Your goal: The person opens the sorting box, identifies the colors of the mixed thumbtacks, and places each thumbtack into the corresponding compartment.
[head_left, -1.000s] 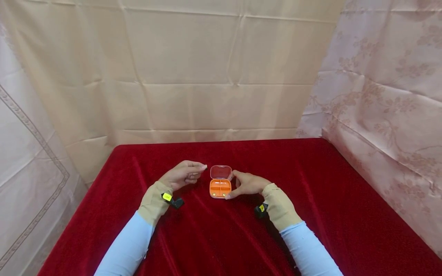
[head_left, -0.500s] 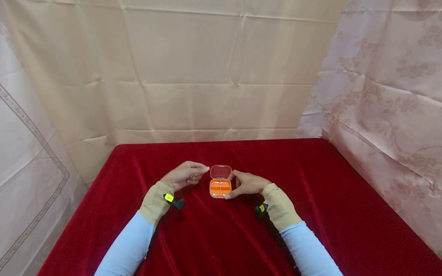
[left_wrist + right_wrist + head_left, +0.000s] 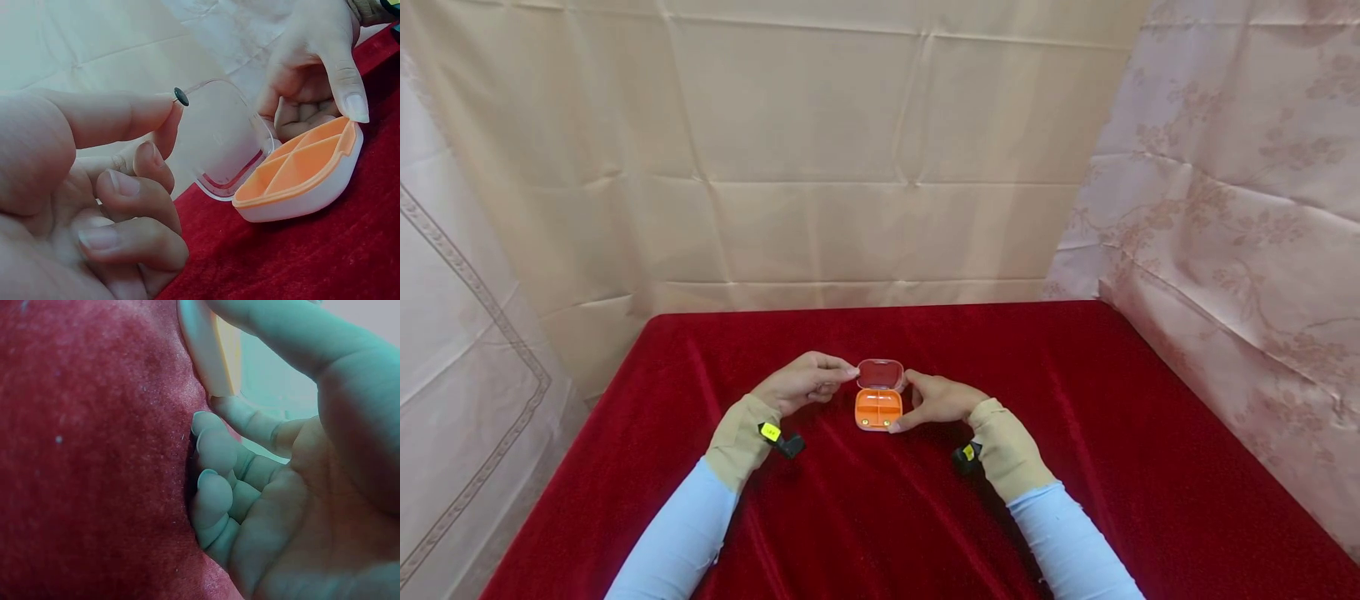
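My left hand (image 3: 808,381) pinches a small stud with a dark round head (image 3: 180,96) and a thin stem between thumb and index finger; its other fingers are curled. In the head view, these fingertips lie beside the left edge of the clear lid (image 3: 880,374). That lid stands open behind an orange pill box (image 3: 878,398) with a white underside and several compartments. With the thumb at the front corner and a finger at the back, my right hand (image 3: 943,400) holds the box on its right side. Two small gold round things (image 3: 865,422) show at its front.
Red velvet cloth (image 3: 880,517) covers the table under the box. A beige curtain (image 3: 805,167) hangs behind it, with a patterned pink curtain (image 3: 1240,208) on the right and a pale one (image 3: 467,333) on the left.
My left hand has shifted slightly right with the stud, up to the lid's left edge. The right hand and the pill box have stayed in place.
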### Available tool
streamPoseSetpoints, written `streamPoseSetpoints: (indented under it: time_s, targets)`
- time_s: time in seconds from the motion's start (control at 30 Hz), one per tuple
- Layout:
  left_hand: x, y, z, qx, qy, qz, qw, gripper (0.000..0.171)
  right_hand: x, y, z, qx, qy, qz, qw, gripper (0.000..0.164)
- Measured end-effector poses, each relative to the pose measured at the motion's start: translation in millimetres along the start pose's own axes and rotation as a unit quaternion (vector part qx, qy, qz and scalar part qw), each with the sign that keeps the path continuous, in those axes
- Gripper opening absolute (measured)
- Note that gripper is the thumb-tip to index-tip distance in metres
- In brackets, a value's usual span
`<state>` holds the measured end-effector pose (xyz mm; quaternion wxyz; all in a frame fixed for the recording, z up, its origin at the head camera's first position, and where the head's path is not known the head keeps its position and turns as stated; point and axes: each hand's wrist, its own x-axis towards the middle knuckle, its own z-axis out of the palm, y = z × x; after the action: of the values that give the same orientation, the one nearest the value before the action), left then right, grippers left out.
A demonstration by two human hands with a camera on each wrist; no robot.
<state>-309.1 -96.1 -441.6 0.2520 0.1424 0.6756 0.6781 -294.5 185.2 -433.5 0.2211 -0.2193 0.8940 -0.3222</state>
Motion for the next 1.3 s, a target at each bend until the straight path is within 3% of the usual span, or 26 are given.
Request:
streamPoseSetpoints:
  time_s: [0.4,0.73,0.97,1.3]
  targets:
    - [-1.3,-1.3,3.1,0.04,0.001,-0.014,0.9991,0.038,1,-1,1,-0.003,-0.004,-0.003,1.0,0.058]
    - [-0.2,1.5,7.7,0.092,-0.004,-0.018,0.9956,0.024,1,0,-1,-0.011,-0.003,-0.01,1.0,0.058]
    - [-0.1,1.9,10.7,0.125,-0.008,-0.018,0.992,0.025,1,1,-2,-0.012,-0.006,-0.007,1.0,0.059]
    - [-1.1,1.1,12.4,0.134,-0.004,-0.022,0.9907,0.022,0,0,-1,-0.013,-0.006,-0.002,1.0,0.072]
